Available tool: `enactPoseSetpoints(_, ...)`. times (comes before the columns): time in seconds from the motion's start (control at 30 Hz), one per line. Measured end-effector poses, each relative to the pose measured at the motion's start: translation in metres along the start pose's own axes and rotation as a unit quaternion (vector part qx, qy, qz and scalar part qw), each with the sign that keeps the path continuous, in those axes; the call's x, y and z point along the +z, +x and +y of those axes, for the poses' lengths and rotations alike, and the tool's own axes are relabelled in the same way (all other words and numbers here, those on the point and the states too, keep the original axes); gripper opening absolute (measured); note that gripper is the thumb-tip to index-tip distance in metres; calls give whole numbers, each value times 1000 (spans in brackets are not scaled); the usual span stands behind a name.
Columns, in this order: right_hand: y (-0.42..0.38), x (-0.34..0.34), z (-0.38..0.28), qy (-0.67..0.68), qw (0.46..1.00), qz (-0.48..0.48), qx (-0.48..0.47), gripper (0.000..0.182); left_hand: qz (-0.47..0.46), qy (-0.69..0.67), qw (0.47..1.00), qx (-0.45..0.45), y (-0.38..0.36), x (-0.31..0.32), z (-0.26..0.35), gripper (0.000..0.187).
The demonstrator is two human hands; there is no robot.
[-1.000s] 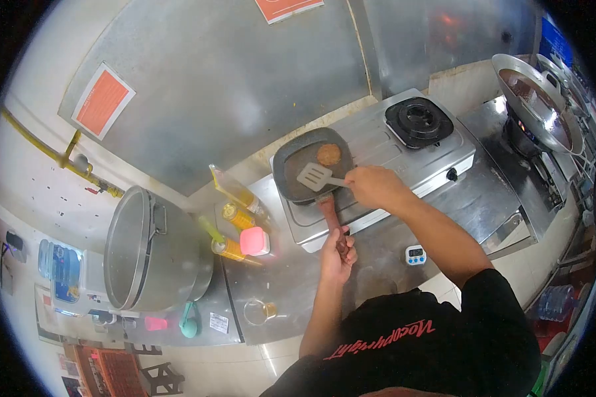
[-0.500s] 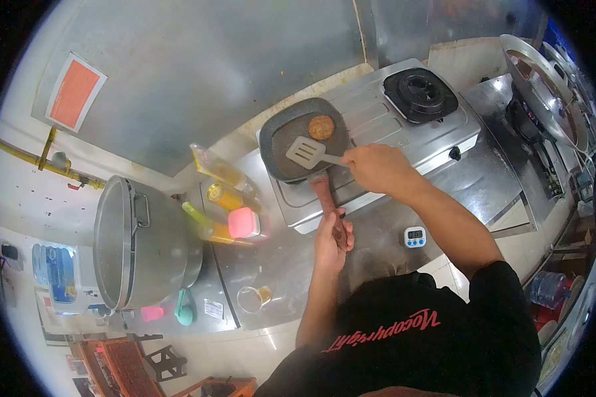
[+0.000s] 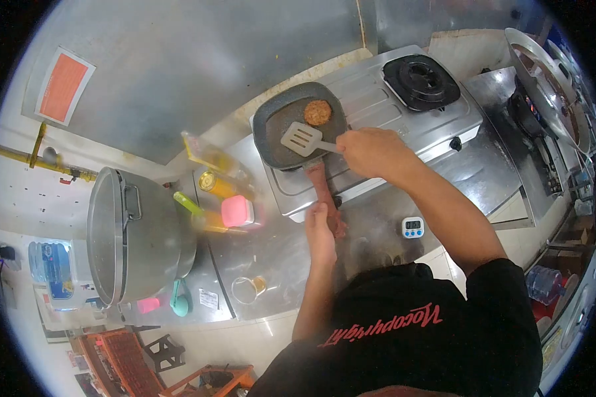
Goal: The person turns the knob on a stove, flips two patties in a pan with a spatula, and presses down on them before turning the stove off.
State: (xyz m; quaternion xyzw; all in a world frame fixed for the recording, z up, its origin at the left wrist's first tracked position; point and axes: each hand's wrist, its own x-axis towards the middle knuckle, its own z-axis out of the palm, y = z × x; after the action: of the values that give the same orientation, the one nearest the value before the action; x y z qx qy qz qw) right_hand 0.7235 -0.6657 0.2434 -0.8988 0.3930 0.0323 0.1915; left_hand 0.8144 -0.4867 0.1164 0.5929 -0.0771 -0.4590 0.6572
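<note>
A grey square frying pan [image 3: 265,135] rests on the left side of the gas stove, with one browned round patty [image 3: 318,112] near its far right corner. My right hand [image 3: 371,152] is closed around the handle of a pale slotted spatula [image 3: 302,139]. The spatula's blade lies over the pan, just to the near left of the patty, and appears empty. Beside the pan's reddish-brown handle [image 3: 321,188] is my left hand [image 3: 320,235], its fingers no longer wrapped across the handle. Whether its fingertips touch the handle is hard to see.
Right of the pan is a black burner [image 3: 422,83]. A timer [image 3: 412,227] sits near the counter's front. Bottles, a yellow can [image 3: 216,184] and a pink-lidded container [image 3: 237,211] stand left, near a large metal pot [image 3: 155,238]. A clear cup [image 3: 245,290] is closer.
My left hand's fingers have come off the right side of the pan handle. The spatula and my right hand barely moved relative to the pan. The whole view shifted slightly.
</note>
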Motion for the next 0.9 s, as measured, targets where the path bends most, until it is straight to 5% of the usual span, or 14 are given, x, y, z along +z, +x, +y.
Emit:
enactPoseSetpoints(0.03, -1, 0, 0, 0, 1000, 0, 2, 25, -2, 0, 1000, -1, 3, -4, -5, 31)
enactPoseSetpoints(0.07, -1, 1, 0, -1, 1000, -7, 7, 25, 82, 142, 971, 175, 9, -9, -12, 32)
enactPoseSetpoints(0.1, -1, 1, 0, -1, 1000, -12, 10, 25, 161, 275, 884, 342, 14, -14, -17, 35)
enactPoseSetpoints(0.13, -1, 3, 1, -1, 1000, -10, 10, 25, 161, 275, 883, 344, 12, -11, -7, 35)
enactPoseSetpoints(0.2, 0, 7, 2, -4, 1000, -1, 4, 23, 40, 342, 767, 542, -1, 7, 30, 50)
enactPoseSetpoints(0.27, -1, 8, 10, 6, 999, 16, -44, 23, -96, 376, 708, 590, -8, 35, 60, 66)
enactPoseSetpoints(0.4, 3, 7, 12, 47, 997, 36, -51, 23, -159, 432, 669, 583, -7, 71, 88, 77)
enactPoseSetpoints(0.47, 4, 8, 12, -7, 997, 21, -70, 23, -149, 418, 732, 518, 15, 74, 85, 84)
enactPoseSetpoints(0.9, 7, 12, 3, -68, 995, -16, -76, 23, -37, 448, 714, 537, 39, 74, 57, 68)
